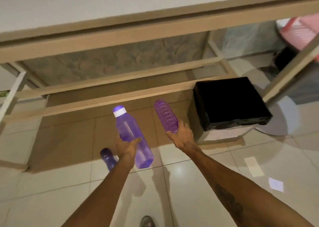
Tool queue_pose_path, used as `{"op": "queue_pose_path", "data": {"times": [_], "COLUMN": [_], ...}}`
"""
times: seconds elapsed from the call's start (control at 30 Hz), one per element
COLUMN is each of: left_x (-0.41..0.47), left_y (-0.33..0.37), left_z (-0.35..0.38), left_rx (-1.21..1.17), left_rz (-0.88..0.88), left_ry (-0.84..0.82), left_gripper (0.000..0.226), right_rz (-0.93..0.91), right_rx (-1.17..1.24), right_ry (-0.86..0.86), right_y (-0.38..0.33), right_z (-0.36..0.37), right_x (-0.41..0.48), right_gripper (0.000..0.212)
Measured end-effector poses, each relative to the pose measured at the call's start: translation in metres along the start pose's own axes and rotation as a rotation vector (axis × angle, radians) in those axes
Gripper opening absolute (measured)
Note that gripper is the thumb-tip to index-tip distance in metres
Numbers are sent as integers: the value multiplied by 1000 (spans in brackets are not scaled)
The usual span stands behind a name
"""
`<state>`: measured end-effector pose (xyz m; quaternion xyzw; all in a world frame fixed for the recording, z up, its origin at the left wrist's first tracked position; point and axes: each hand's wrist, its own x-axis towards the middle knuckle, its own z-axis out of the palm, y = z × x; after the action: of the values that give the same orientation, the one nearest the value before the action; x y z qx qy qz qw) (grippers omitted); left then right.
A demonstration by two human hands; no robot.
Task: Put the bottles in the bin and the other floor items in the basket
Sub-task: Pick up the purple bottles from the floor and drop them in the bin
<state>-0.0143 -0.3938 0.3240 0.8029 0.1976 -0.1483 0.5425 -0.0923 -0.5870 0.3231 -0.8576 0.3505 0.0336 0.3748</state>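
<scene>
My left hand (126,146) grips a tall square violet bottle (127,131) with a white cap around its middle, cap pointing away from me. My right hand (181,135) holds a ribbed pink-purple bottle (166,115) by one end, its other end pointing away. Both bottles hang above the tiled floor, left of the bin (229,104), a box lined with a black bag and open at the top. A third, darker purple bottle (107,158) lies on the floor just left of my left wrist, partly hidden by my forearm.
A beige table frame with a patterned glass top (110,67) stands beyond the bottles, its rails crossing the view. A pink slatted basket (303,29) sits at the top right behind a table leg. My foot (146,221) shows at the bottom edge.
</scene>
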Motion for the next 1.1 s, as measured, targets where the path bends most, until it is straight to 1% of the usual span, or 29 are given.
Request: {"op": "queue_pose_path", "data": {"times": [0.2,0.37,0.53,0.67,0.83,0.97,1.1], "left_x": [-18,-19,-13,-11,-6,-1,-6], "left_y": [27,39,40,40,41,47,48], "left_z": [63,105,141,168,206,239,272], "left_rx": [17,18,37,80,103,101,107], "left_rz": [50,102,125,131,126,123,147], "left_ry": [-184,-318,-425,-457,-502,-506,-462], "left_gripper": [86,81,79,85,86,85,85], "right_rz": [141,277,382,431,464,434,362], "right_rx": [48,85,141,140,107,131,130], "right_ry": [144,252,328,348,314,310,275], "right_y": [43,68,93,118,152,176,203], "right_z": [-56,-85,-105,-123,-145,-167,-184], "right_x": [7,20,32,42,68,99,128], "right_gripper": [74,69,70,70,69,69,69]}}
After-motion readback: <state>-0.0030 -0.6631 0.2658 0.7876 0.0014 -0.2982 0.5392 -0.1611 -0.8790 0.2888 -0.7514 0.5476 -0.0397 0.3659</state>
